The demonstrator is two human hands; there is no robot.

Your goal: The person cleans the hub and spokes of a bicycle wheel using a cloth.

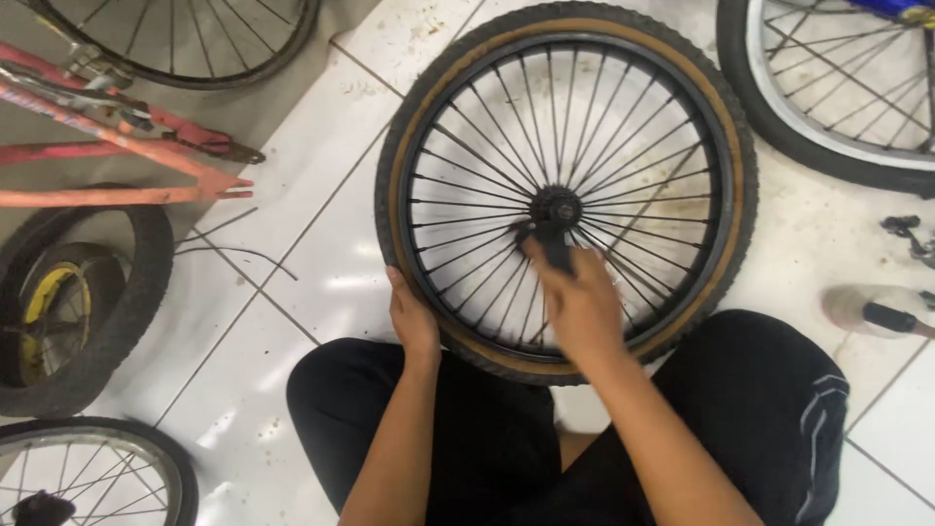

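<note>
A bicycle wheel with a black tyre, tan sidewall and black spokes lies flat on the white tiled floor in front of my knees. My left hand grips the near left edge of its tyre. Over the spokes, my right hand is closed around a dark tool whose tip reaches the black hub at the wheel's centre. The right hand is blurred by motion. My legs in black trousers frame the near rim.
A red bicycle frame lies at the left, with a small tyre with yellow rim below it. Other wheels sit at the top left, top right and bottom left. A tool with a black handle and small dark parts rest at the right.
</note>
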